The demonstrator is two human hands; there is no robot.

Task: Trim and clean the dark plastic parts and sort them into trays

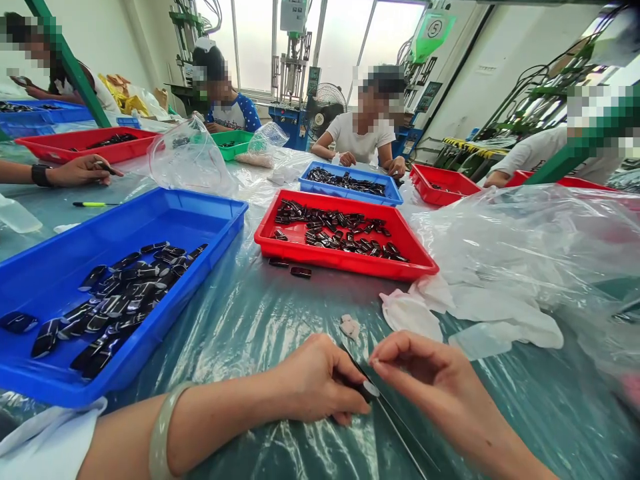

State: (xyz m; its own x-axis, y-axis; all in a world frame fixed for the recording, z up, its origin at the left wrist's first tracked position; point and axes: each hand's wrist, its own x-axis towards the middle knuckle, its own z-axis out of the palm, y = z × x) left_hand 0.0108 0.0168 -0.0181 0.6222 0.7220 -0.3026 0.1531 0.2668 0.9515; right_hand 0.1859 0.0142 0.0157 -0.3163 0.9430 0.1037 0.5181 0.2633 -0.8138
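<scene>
My left hand (320, 383), with a pale bangle (163, 433) on its wrist, is closed around a small glossy black piece (369, 391) that has a light rounded end. Most of that piece is hidden by the fingers. A thin metal tool like tweezers (403, 437) runs slantwise past the left fingertips toward the bottom edge; whether it is held or lies on the table I cannot tell. Just to the right, my right hand (425, 370) has thumb and index finger pinched together, apart from the left hand. Anything in that pinch is too small to make out.
A blue tray (200, 210) and a red tray (345, 265) hold many black pieces; two pieces (300, 272) lie before the red one. White cloth (500, 310), a crumpled scrap (350, 327) and clear plastic (550, 247) lie around. Several co-workers sit around the table beside other trays.
</scene>
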